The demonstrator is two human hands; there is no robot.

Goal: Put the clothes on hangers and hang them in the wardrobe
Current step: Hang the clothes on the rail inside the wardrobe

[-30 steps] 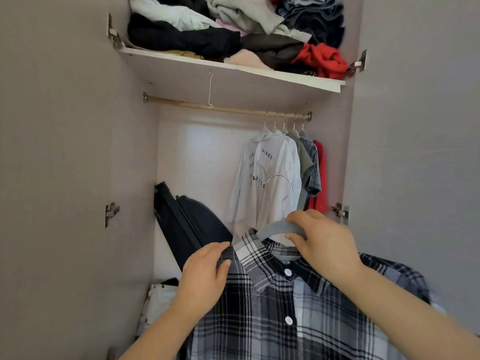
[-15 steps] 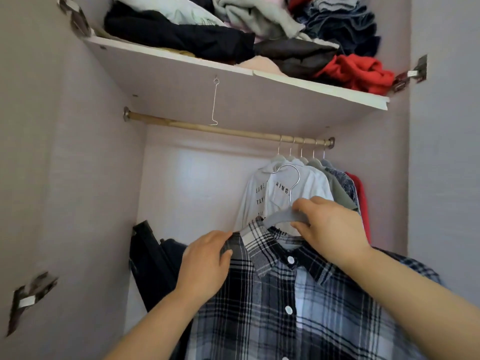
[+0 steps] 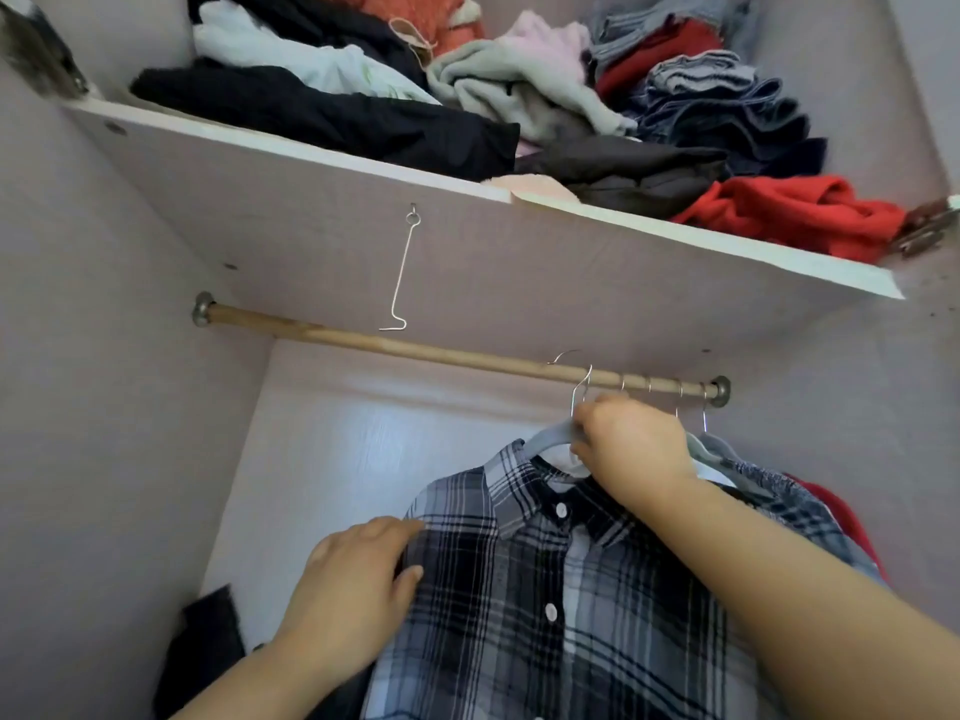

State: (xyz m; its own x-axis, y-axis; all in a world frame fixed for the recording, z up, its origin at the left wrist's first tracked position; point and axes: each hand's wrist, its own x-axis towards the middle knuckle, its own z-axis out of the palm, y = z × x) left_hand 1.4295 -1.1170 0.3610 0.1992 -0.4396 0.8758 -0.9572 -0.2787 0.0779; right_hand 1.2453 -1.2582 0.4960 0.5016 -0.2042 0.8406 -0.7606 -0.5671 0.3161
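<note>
Right hand [image 3: 631, 444] is up at the round wooden rod [image 3: 415, 350], its grip curled tight round the neck of the slim grey hanger [image 3: 543, 441], just under the hanger's thin metal hook [image 3: 577, 394]. The hook's curve stands right at the rod, just left of the hung garments [image 3: 769, 480] bunched at the right end. Whether it is over the wood or only in front of it, I cannot tell from here.

The buttoned black-and-white plaid shirt [image 3: 545, 589] hangs on the hanger, collar up under the right hand. Left hand [image 3: 358, 589] is lower down, its grip pinching the shirt's shoulder edge between thumb and fingers [image 3: 395, 530].

So with 2 hands on it, this looks like the hooking-on step, nearly done.

Here is the danger. If the right hand lets go before the hook is truly seated, hanger and plaid shirt drop to the wardrobe floor, down by the dark bag [image 3: 208, 641]. The hook could also snag the neighbouring hanger wires, since they sit so near. A pull from the left hand could drag the shoulder off the hanger arm.

The bent wire stay [image 3: 400, 272] under the white shelf [image 3: 467, 252] is well apart, so no worry there
</note>
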